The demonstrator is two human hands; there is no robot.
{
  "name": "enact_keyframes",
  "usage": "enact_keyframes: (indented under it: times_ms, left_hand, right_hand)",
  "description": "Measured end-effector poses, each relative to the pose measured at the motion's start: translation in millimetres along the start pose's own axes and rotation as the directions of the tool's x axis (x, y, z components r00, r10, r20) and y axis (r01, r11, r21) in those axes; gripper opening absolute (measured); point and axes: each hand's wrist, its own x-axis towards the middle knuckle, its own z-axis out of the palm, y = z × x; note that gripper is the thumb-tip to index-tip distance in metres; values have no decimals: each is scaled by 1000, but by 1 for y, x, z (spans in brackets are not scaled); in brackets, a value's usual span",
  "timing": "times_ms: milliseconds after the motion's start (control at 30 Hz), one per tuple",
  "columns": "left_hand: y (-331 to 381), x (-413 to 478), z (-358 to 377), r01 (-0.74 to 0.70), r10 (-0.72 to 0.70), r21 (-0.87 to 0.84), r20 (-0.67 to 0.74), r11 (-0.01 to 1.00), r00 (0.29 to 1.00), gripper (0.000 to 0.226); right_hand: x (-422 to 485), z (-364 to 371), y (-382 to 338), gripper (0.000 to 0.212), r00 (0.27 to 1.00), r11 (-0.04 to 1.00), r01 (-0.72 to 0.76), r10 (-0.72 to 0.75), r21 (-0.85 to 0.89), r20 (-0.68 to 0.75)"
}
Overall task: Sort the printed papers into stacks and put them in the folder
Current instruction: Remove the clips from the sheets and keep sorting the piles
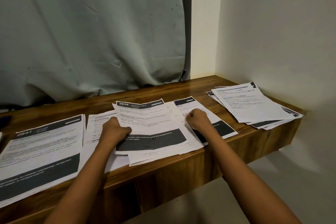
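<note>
Wooden desk (227,85) carries several spreads of printed papers. The sheet headed 3638 (151,125) lies between the two hands on top of a loose middle pile (163,156), its long axis running away from the person. The left hand (116,129) is curled at that sheet's left edge, thumb on top, and seems to pinch it. The right hand (197,119) is balled just off its right edge, resting on the sheets below; whether it grips any I cannot tell. The 2641 stack (41,151) lies beyond the left hand, and a fanned stack (254,105) lies well beyond the right hand. No folder shows. The left hand is best placed to lift the sheet.
</note>
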Motion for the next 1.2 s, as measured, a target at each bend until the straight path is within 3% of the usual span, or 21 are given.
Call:
enact_keyframes:
  times_ms: [267, 400, 533, 600, 700, 833, 900, 967, 1200]
  left_hand:
    - [28, -5, 16, 22, -24, 68, 24, 997, 999, 43]
    - [36, -3, 17, 43, -43, -25, -5, 999, 999, 50]
    - [38, -2, 22, 51, -43, -159, 53, 986, 998, 38]
    - [37, 0, 28, 59, -45, -221, 71, 973, 996, 29]
    - [37, 1, 39, 28, -16, -277, 42, 960, 999, 28]
    - [39, 1, 50, 32, -18, -333, 47, 943, 999, 31]
    - [40, 1, 54, 30, -12, -325, 56, 945, 998, 32]
    - [39, 1, 57, 20, -5, -300, 52, 954, 999, 31]
    - [36, 6, 66, 8, 2, -264, 38, 964, 999, 36]
  right_hand:
    - [-3, 3, -8, 34, 996, 997, -43, 37, 70, 83]
    - [-8, -3, -10, 13, 996, 982, -20, 4, 189, 86]
    - [-10, -6, -8, 5, 1000, 965, 27, -26, 261, -9]
    - [-8, -6, -4, 3, 997, 980, 36, -20, 193, -81]
    - [-6, -8, 6, 18, 975, 998, 3, -16, -57, -223]
    - [2, -20, 27, 37, 951, 897, -179, 53, -405, -304]
    - [7, -29, 38, 49, 945, 866, -277, 167, -417, -282]
    - [13, -35, 46, 45, 942, 884, -306, 227, -355, -247]
    - [14, -43, 50, 30, 925, 928, -279, 191, -247, -328]
